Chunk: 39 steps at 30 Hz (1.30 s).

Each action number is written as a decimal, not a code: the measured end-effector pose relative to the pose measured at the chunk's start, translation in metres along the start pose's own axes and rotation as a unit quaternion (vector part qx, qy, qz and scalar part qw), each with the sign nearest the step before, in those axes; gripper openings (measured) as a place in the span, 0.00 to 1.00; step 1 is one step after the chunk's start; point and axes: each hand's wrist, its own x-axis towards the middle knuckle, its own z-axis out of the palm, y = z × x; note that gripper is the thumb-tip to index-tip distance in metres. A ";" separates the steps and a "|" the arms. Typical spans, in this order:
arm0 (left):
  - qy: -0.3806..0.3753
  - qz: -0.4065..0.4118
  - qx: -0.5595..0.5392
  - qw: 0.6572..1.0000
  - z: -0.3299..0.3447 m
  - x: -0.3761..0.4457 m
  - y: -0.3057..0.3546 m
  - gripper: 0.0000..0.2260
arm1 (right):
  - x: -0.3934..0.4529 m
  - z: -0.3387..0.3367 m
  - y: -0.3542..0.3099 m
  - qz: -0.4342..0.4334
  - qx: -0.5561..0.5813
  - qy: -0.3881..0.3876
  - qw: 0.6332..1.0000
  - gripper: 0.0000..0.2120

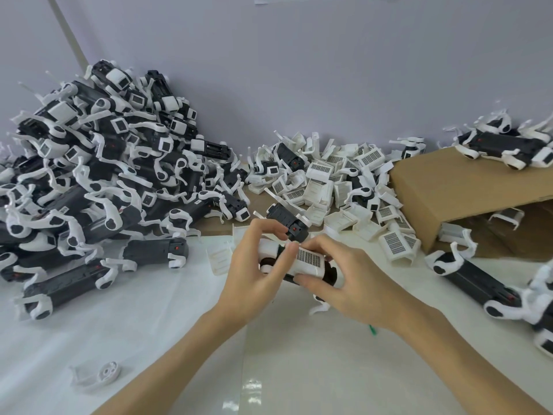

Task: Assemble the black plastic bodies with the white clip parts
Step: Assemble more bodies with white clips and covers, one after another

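Both hands (257,265) (353,283) apparently pinching one white clip (309,260).

Both hands meet mid-desk: left hand (254,265) and right hand (344,283) grip a black body (329,272), white clip part (309,260) on top.
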 end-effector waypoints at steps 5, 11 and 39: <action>0.011 0.117 0.052 0.992 -0.005 0.003 0.001 0.06 | 0.000 -0.002 -0.005 0.060 0.207 -0.059 0.975 0.14; -0.007 0.111 0.086 0.990 -0.010 0.007 0.002 0.19 | 0.004 -0.006 0.002 0.024 0.115 0.065 0.991 0.16; -0.124 -0.016 0.005 0.992 -0.008 0.001 -0.022 0.12 | 0.002 0.009 0.022 -0.057 -0.141 0.080 0.985 0.13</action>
